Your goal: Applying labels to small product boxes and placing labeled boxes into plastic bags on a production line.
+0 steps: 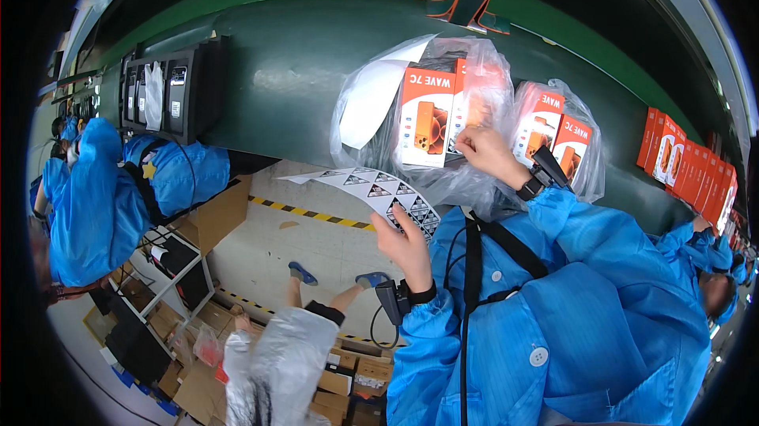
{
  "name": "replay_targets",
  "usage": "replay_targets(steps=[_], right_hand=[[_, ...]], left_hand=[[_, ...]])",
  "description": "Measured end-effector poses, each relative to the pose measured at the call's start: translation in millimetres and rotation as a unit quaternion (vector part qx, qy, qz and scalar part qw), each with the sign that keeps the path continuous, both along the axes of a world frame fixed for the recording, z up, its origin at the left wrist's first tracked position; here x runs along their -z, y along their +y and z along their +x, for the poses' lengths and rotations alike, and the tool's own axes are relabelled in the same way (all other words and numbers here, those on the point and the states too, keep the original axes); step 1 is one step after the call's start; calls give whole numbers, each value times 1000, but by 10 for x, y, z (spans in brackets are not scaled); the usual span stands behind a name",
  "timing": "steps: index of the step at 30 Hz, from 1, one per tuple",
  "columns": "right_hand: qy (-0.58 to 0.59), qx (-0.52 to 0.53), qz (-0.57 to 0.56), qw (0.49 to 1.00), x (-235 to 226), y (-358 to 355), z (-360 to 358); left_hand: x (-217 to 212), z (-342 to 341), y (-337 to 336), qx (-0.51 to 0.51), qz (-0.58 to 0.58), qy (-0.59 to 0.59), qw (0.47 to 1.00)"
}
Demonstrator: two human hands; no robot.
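My left hand [407, 248] grips a curved white sheet of stickers [371, 183] printed with black triangles, thumb and fingers at its right end. The sheet juts out to the left, past the bench edge. Over an opened clear plastic bag [371, 130], my right hand [492, 153] is closed with its fingertips pinched. It is at the lower part of the red and white phone boxes [427, 122] in that bag. Whatever those fingertips hold is too small or hidden. A blank white sheet [375, 106] leans inside the bag, left of the boxes.
A second bag of phone boxes [538, 130] stands right of my right hand. Farther right are rows of red boxes [696, 173]. Black trays [178, 94] stand at the left of the green bench [285, 102]. Other people in blue work at both sides; one person walks below.
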State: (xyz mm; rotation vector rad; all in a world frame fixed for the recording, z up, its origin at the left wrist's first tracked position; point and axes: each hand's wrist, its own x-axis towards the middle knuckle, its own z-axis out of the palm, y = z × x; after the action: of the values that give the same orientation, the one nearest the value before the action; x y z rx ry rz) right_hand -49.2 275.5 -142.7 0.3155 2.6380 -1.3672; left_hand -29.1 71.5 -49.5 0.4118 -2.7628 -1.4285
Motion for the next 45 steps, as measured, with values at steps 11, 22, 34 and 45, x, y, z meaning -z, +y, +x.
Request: replay_targets(steps=[11, 22, 34, 45], right_hand=[[-11, -11, 16, 1000, -11, -19, -7], [-42, 23, -45, 998, -252, -74, 47], [110, 62, -179, 976, -1148, -309, 90], [103, -48, -197, 974, -1357, -289, 255]], left_hand=[[-14, 6, 14, 4, 2, -4, 1000], [-110, 38, 61, -6, 64, -35, 997], [-194, 155, 125, 39, 371, -73, 925], [-236, 57, 156, 102, 345, -79, 930]])
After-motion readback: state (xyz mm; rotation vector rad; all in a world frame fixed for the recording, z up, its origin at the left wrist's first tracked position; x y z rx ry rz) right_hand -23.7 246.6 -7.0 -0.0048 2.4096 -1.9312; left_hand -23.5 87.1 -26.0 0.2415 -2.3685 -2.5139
